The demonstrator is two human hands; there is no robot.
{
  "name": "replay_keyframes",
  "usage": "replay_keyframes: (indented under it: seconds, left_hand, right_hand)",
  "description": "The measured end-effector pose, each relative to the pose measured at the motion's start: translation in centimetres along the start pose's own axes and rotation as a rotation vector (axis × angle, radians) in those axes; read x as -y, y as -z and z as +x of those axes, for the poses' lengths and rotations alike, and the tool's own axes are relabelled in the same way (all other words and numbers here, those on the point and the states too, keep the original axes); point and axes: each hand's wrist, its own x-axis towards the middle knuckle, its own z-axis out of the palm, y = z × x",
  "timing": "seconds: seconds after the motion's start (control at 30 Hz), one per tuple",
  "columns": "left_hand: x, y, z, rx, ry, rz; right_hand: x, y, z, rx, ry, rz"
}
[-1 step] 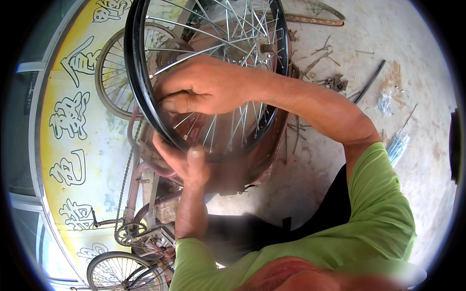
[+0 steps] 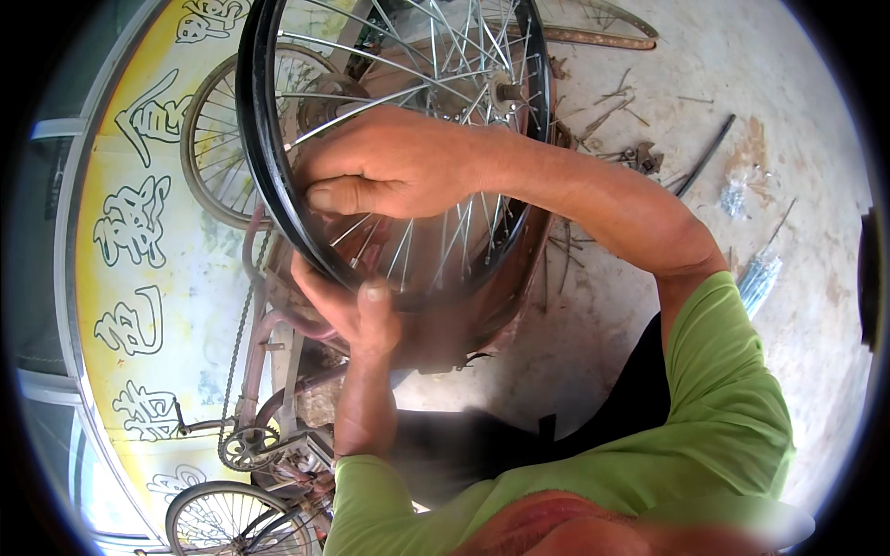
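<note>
Our 2 hands grip the wheel: right hand clenched over its spokes, left hand cupping the stiff, light rim below.

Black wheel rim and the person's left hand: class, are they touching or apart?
Touching. The head view shows the left hand cupped under the black wheel rim, thumb pressed against its lower edge, no gap visible.

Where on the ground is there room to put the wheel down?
Bare concrete floor lies between the wheel and the green sleeve, below the scattered metal scraps. The left side is crowded with a bicycle frame and another wheel. Both the left hand and right hand grip the rim.
</note>
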Motion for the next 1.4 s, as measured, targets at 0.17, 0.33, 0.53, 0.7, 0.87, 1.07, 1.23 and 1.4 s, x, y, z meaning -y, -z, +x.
replay_keyframes:
  seconds: [0.17, 0.33, 0.53, 0.7, 0.87, 1.07, 1.23, 1.4]
  left_hand:
    - [0.3, -0.2, -0.2, -0.005, -0.029, 0.019]
    - [0.4, -0.2, -0.1, -0.004, -0.031, 0.019]
    - [0.1, -0.1, 0.0, 0.002, 0.006, -0.033]
    - [0.1, 0.1, -0.1, -0.002, 0.000, -0.026]
    - [0.0, 0.0, 0.1, -0.005, 0.018, 0.018]
    - [0.0, 0.0, 0.3, -0.013, 0.013, 0.016]
    - [0.3, -0.4, 0.3, -0.027, -0.112, 0.063]
    - [-0.1, -0.8, 0.7, -0.010, -0.116, 0.081]
  right_hand:
    - [0.7, 0.4, 0.2, 0.081, -0.095, 0.084]
    - [0.3, -0.3, -0.5, -0.053, 0.012, -0.002]
    - [0.2, -0.2, -0.3, -0.102, 0.070, 0.067]
    - [0.3, 0.1, 0.2, 0.026, -0.047, 0.090]
    - [0.5, -0.2, -0.2, -0.076, -0.063, 0.113]
    - [0.1, 0.2, -0.3, -0.053, 0.044, 0.033]
    - [0.7, 0.2, 0.3, 0.051, -0.081, 0.056]
    - [0.4, -0.5, -0.3, -0.097, -0.029, 0.025]
